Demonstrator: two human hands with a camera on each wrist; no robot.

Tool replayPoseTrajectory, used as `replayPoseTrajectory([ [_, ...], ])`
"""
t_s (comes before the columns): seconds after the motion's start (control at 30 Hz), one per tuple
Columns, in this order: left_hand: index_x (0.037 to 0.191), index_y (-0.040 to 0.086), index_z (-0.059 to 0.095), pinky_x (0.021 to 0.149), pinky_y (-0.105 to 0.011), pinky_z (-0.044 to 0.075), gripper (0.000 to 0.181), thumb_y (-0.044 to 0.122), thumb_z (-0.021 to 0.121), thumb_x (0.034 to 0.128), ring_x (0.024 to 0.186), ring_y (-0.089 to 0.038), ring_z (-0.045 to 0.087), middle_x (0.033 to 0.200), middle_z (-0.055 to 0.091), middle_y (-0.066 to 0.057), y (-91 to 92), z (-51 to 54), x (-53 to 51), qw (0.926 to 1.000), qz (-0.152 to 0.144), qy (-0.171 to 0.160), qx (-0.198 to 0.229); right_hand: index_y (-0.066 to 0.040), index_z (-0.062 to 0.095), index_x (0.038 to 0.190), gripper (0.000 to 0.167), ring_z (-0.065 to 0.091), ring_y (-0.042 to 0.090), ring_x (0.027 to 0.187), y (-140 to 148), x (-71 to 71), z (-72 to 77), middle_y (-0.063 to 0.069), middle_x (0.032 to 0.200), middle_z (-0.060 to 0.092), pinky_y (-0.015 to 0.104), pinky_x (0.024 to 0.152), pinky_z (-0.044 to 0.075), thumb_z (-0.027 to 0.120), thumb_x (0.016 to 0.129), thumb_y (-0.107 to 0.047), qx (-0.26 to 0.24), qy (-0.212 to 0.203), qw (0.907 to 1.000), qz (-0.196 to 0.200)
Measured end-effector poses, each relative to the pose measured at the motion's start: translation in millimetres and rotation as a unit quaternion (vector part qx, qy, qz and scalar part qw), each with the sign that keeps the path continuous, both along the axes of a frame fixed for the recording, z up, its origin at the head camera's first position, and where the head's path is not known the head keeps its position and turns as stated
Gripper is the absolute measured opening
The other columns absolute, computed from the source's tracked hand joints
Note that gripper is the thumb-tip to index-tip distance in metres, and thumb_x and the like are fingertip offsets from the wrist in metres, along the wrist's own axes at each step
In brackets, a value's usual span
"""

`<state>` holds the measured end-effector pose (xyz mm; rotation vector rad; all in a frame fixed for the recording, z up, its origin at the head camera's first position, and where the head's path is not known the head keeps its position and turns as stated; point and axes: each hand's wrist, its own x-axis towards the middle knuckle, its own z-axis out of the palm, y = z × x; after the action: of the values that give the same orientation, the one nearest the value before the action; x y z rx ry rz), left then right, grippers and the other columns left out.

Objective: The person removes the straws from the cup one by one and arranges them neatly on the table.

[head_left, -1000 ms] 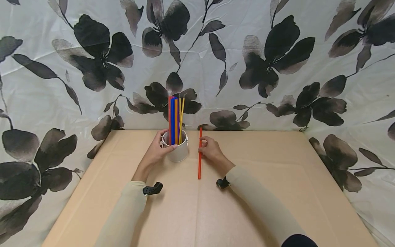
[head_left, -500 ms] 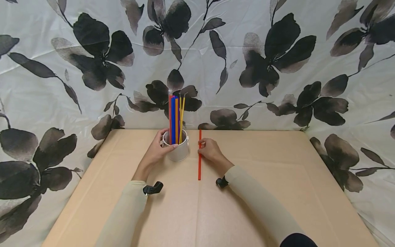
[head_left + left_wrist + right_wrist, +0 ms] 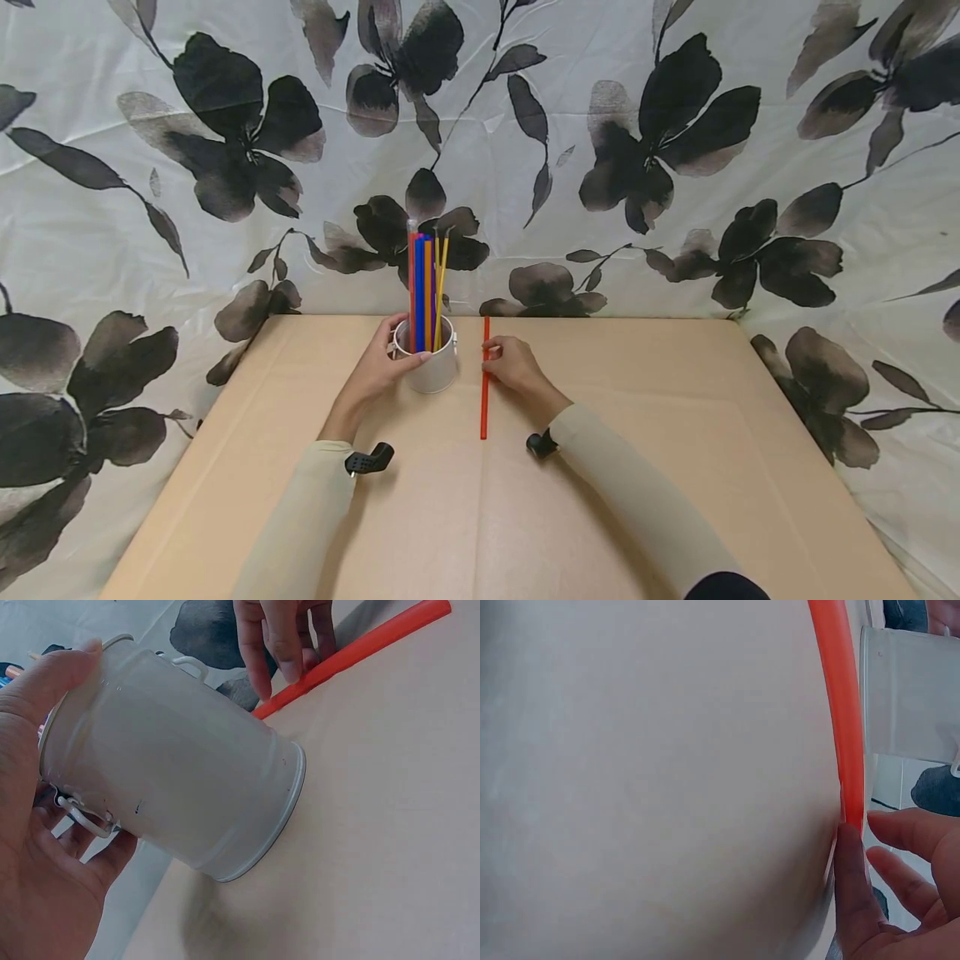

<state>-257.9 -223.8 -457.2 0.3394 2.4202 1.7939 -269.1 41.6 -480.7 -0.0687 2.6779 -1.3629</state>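
Note:
My left hand [image 3: 378, 360] holds a small white metal bucket [image 3: 437, 373], which stands upright near the table's back edge. In the left wrist view, the thumb lies at the rim of the bucket [image 3: 180, 757] and fingers reach round the handle side. Several long straws [image 3: 424, 287] in blue, red, orange and yellow stand in it. Right of the bucket, my right hand [image 3: 517, 367] pinches a red straw [image 3: 484, 408] near its middle. In the right wrist view, the fingertips [image 3: 849, 844] meet the red straw [image 3: 844, 712], which lies along or just above the table.
A tan table [image 3: 637, 467] spreads under both arms. Behind and beside it hangs a white cloth [image 3: 525, 192] with dark flowers, close to the bucket and straws. Black wrist bands [image 3: 371, 459] sit on both wrists.
The red straw has dropped slightly, its far end coming down toward the table edge. My left hand and the bucket have stayed in place.

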Motion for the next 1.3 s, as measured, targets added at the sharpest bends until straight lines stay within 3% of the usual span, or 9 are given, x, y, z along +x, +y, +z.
replayPoseTrajectory([
  [0.3, 0.158, 0.015, 0.025, 0.124, -0.059, 0.016, 0.089, 0.021, 0.080, 0.0883, 0.152, -0.036, 0.024, 0.160, 0.031, -0.017, -0.4, 1.9, -2.7, 0.9999, -0.012, 0.000, -0.003, -0.004, 0.070, 0.121, 0.029, 0.057, 0.019, 0.075, 6, -3.0, 1.7, 0.008, 0.088, 0.064, 0.022, 0.060, 0.048, 0.073, 0.092, -0.006, -0.006, 0.004, 1.0000, 0.006],
  [0.5, 0.156, 0.005, 0.024, 0.123, -0.060, 0.018, 0.088, 0.014, 0.079, 0.0880, 0.150, -0.040, 0.026, 0.158, 0.031, -0.023, 6.3, 26.3, 10.8, 0.9998, -0.019, -0.005, -0.001, -0.002, 0.069, 0.123, 0.030, 0.060, 0.024, 0.077, 10, -5.8, 7.7, 0.012, 0.093, 0.063, 0.022, 0.061, 0.052, 0.070, 0.093, -0.003, -0.044, 0.009, 0.9989, 0.013],
  [0.6, 0.156, 0.004, 0.025, 0.122, -0.061, 0.019, 0.088, 0.015, 0.079, 0.0883, 0.150, -0.040, 0.026, 0.158, 0.032, -0.023, 8.0, 29.7, 12.8, 0.9998, -0.017, -0.006, -0.006, -0.001, 0.068, 0.124, 0.031, 0.063, 0.029, 0.076, 12, -7.4, 13.6, 0.013, 0.095, 0.062, 0.024, 0.057, 0.052, 0.069, 0.094, -0.002, -0.075, 0.015, 0.9970, 0.016],
  [0.7, 0.156, 0.006, 0.025, 0.122, -0.061, 0.018, 0.087, 0.016, 0.079, 0.0886, 0.151, -0.040, 0.025, 0.158, 0.031, -0.022, 7.5, 22.7, 8.1, 0.9999, -0.013, -0.008, -0.008, -0.003, 0.069, 0.121, 0.028, 0.063, 0.029, 0.077, 13, -9.7, 19.0, 0.012, 0.096, 0.062, 0.025, 0.056, 0.050, 0.069, 0.093, -0.002, -0.091, 0.032, 0.9952, 0.015],
  [0.9, 0.158, 0.017, 0.025, 0.123, -0.061, 0.016, 0.088, 0.023, 0.080, 0.0888, 0.153, -0.036, 0.021, 0.162, 0.030, -0.015, 4.4, -0.2, -5.5, 0.9999, 0.000, -0.009, -0.007, -0.010, 0.071, 0.117, 0.024, 0.063, 0.021, 0.085, 12, -14.5, 27.5, 0.007, 0.097, 0.065, 0.023, 0.068, 0.055, 0.072, 0.093, -0.006, -0.087, 0.068, 0.9938, 0.010],
  [1.07, 0.156, 0.020, 0.028, 0.122, -0.063, 0.017, 0.088, 0.030, 0.082, 0.0870, 0.152, -0.033, 0.023, 0.160, 0.032, -0.011, 4.7, -3.6, -6.9, 1.0000, 0.007, 0.000, -0.005, -0.012, 0.070, 0.118, 0.023, 0.063, 0.022, 0.089, 10, -16.2, 36.1, 0.006, 0.099, 0.065, 0.025, 0.075, 0.059, 0.071, 0.095, -0.009, -0.091, 0.077, 0.9928, 0.016],
  [1.3, 0.154, 0.021, 0.031, 0.123, -0.061, 0.018, 0.088, 0.034, 0.084, 0.0850, 0.151, -0.031, 0.027, 0.158, 0.036, -0.010, 7.5, -3.4, -8.2, 0.9999, 0.012, 0.009, 0.003, -0.007, 0.070, 0.120, 0.026, 0.063, 0.021, 0.088, 6, -21.1, 47.9, 0.006, 0.098, 0.066, 0.025, 0.076, 0.058, 0.073, 0.094, -0.011, -0.094, 0.119, 0.9882, 0.024],
])
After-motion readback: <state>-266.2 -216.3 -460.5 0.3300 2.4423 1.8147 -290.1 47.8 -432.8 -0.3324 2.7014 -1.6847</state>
